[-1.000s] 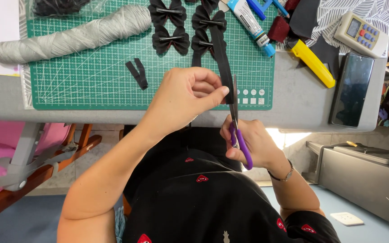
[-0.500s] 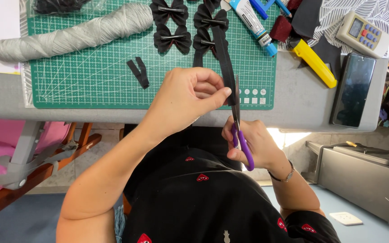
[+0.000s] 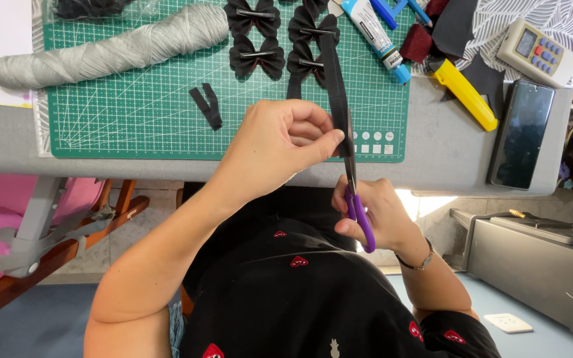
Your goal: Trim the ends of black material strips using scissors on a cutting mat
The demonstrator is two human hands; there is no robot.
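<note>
A grey bench (image 3: 432, 149) carries a green cutting mat with white grid lines (image 3: 134, 99). On the mat lie a fat roll of grey yarn (image 3: 111, 46), four black fabric bows (image 3: 280, 36) and two small black strips (image 3: 207, 106). A yellow box cutter (image 3: 464, 93) and a dark flat phone (image 3: 522, 132) lie at the right. A silver metal box (image 3: 538, 265) stands on the floor.

The left hand (image 3: 280, 149) is curled, and its thumb and fingers pinch a long black ribbon strip (image 3: 335, 79) that hangs over the mat's near edge. The right hand (image 3: 376, 215) grips purple-handled scissors (image 3: 358, 199) just below, blades against the strip.
</note>
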